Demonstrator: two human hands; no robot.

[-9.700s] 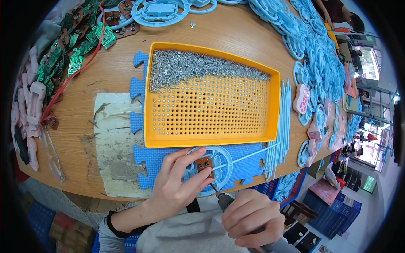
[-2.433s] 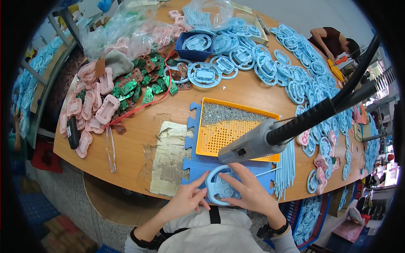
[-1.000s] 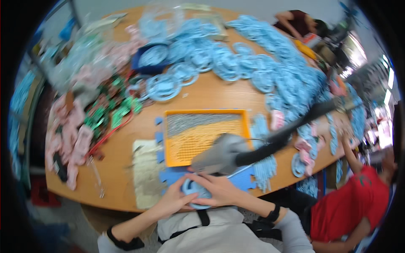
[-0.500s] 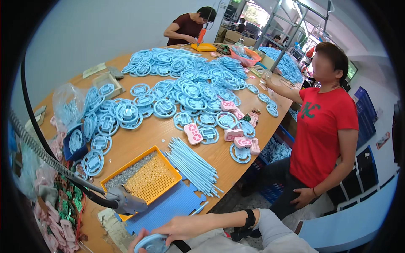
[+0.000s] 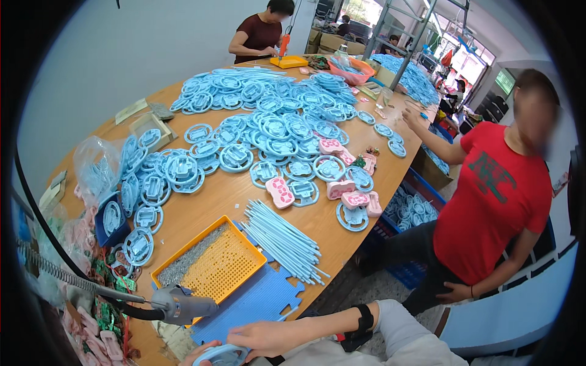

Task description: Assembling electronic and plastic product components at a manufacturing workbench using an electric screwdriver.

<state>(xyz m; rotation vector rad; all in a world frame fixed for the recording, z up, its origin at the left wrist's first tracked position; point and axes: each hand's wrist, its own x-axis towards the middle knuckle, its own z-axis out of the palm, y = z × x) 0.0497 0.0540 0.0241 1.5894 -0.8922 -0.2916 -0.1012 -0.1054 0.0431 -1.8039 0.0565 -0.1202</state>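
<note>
At the lower edge, a round light-blue plastic piece (image 5: pixel 223 355) is held between both of my hands. My right hand (image 5: pixel 259 337) closes its fingers on the right rim, and a light-blue stick (image 5: pixel 287 314) shows just beyond the wrist. My left hand (image 5: pixel 193 354) grips the left side, partly cut off by the picture's edge. Beyond them a blue foam mat (image 5: pixel 244 311) lies under a yellow tray (image 5: pixel 264 258) of small metal screws and a perforated plate. A grey tool head (image 5: pixel 183 305) on a jointed arm reaches over the tray's near corner.
A bundle of light-blue sticks (image 5: pixel 284 241) lies right of the tray. Heaped blue ring-shaped pieces (image 5: pixel 281 125) cover the far table; several pink pieces (image 5: pixel 280 193) lie nearer. A co-worker in a red shirt (image 5: pixel 500 183) stands right; another (image 5: pixel 262 33) works at the far end.
My hands and the blue piece appear slightly farther right, still joined. The red-shirted co-worker has shifted right in view, one arm still stretched toward the table. The whole view has moved a little.
</note>
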